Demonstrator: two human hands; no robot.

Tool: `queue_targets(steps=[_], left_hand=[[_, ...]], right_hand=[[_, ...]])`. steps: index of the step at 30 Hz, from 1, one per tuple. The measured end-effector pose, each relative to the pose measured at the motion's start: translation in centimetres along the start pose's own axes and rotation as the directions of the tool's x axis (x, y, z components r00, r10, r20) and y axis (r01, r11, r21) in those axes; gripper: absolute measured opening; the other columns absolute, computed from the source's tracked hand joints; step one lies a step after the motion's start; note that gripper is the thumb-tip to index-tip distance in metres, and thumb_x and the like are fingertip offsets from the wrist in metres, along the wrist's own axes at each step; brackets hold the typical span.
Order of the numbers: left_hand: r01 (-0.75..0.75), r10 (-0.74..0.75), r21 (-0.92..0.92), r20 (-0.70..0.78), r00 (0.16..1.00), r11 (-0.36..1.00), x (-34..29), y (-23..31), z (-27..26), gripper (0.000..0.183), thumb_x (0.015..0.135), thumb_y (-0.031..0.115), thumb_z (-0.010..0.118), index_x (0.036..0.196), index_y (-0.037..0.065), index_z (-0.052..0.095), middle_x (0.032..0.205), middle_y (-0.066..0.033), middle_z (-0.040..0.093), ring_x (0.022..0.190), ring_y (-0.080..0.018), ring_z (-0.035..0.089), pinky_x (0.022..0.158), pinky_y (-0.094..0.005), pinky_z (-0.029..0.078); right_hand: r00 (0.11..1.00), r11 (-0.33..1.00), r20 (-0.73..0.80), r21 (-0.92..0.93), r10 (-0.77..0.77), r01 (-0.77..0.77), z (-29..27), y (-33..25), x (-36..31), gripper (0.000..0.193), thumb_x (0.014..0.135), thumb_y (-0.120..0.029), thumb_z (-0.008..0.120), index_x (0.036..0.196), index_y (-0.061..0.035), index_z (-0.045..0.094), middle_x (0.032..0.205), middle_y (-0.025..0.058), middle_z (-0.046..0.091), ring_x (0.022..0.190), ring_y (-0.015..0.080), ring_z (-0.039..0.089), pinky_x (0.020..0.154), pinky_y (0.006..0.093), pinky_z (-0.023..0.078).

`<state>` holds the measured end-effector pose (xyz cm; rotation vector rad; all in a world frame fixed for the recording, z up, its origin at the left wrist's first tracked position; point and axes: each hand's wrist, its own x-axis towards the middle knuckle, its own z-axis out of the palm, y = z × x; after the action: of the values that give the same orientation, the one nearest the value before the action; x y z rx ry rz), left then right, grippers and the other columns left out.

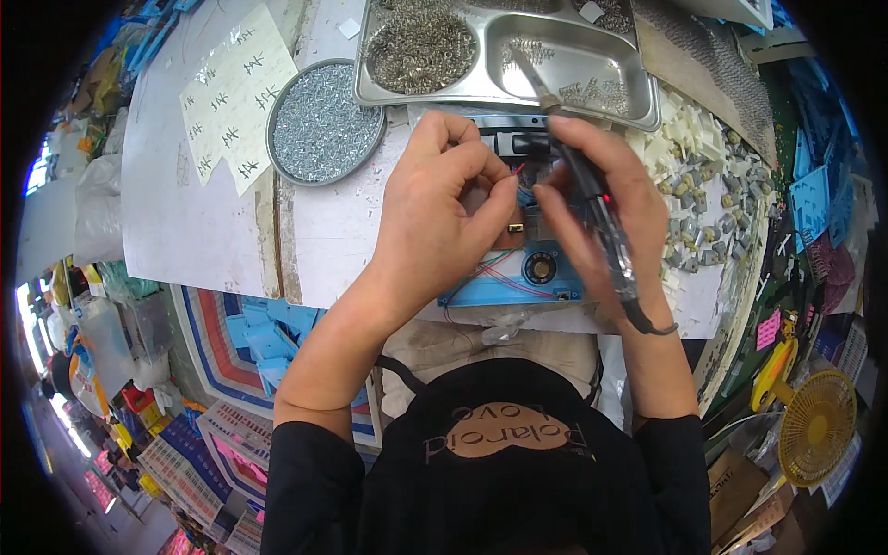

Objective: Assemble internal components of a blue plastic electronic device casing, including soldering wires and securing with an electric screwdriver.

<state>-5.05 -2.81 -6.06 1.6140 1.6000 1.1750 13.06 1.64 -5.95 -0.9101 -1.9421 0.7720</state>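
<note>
My right hand (615, 171) is closed around the black handle of a corded soldering iron (592, 199), whose metal tip points away toward the tray. A small red light shows on the handle. My left hand (444, 199) has its thumb and forefinger pinched on a thin red wire (519, 169). Both hands are over a blue plastic housing (490, 294) on the table, which they partly cover. A round black speaker-like part (539, 268) sits at its near end, with red and green wires beside it. The inner parts between my fingers are hard to make out.
Beyond the hands stands a metal compartment tray (509, 104) with small springs. A round dish (274, 153) of small metal pieces and a marked paper sheet (217, 111) lie left. White and grey parts (689, 176) are heaped right. A yellow fan (819, 430) stands lower right.
</note>
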Motion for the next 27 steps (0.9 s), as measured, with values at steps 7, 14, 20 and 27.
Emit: queue_targets(steps=[7, 14, 20, 27], left_hand=[[-0.021, 0.018, 0.168, 0.019, 1.0, 0.986, 0.4, -0.5, 0.1, 0.009, 0.083, 0.002, 0.074, 0.081, -0.003, 0.066, 0.095, -0.0094, 0.051, 0.074, -0.016, 0.057, 0.063, -0.0287, 0.05], [0.001, 0.003, 0.123, -0.039, 0.999, 0.992, 0.3, -0.5, 0.6, 0.009, 0.077, 0.005, 0.075, 0.076, 0.001, 0.067, 0.093, -0.0133, 0.057, 0.076, -0.0309, 0.062, 0.067, -0.0408, 0.053], [-0.003, 0.009, 0.14, -0.039, 0.999, 0.99, 0.4, -0.6, 0.5, 0.009, 0.076, 0.005, 0.075, 0.076, 0.001, 0.066, 0.093, -0.0136, 0.057, 0.076, -0.0312, 0.062, 0.067, -0.0408, 0.053], [-0.019, 0.028, 0.138, -0.063, 0.998, 0.99, 0.3, -0.9, 0.8, 0.009, 0.076, 0.005, 0.074, 0.076, 0.001, 0.066, 0.093, -0.0139, 0.058, 0.077, -0.0315, 0.062, 0.068, -0.0407, 0.053]], right_hand=[[0.997, 0.997, -0.07, 0.072, 0.005, 0.0, -4.9, -0.5, -1.8, 0.036, 0.084, -0.007, 0.082, 0.117, -0.0007, 0.071, 0.089, 0.0105, 0.072, 0.075, 0.016, 0.067, 0.067, 0.0264, 0.052], [0.984, 0.992, 0.122, 0.003, -0.126, 0.127, -6.2, -0.4, -2.2, 0.032, 0.082, -0.012, 0.083, 0.107, -0.0017, 0.068, 0.078, 0.0098, 0.069, 0.057, 0.0196, 0.06, 0.054, 0.0296, 0.047], [0.96, 0.977, 0.19, -0.027, -0.203, 0.212, -5.3, -0.1, -2.0, 0.029, 0.081, -0.008, 0.082, 0.107, -0.0032, 0.068, 0.082, 0.0094, 0.072, 0.055, 0.0205, 0.059, 0.051, 0.0312, 0.047], [0.96, 0.974, 0.184, -0.04, -0.212, 0.223, -4.9, 0.2, -1.7, 0.03, 0.08, -0.007, 0.081, 0.107, -0.0038, 0.068, 0.079, 0.0085, 0.07, 0.055, 0.0207, 0.059, 0.051, 0.0313, 0.046]])
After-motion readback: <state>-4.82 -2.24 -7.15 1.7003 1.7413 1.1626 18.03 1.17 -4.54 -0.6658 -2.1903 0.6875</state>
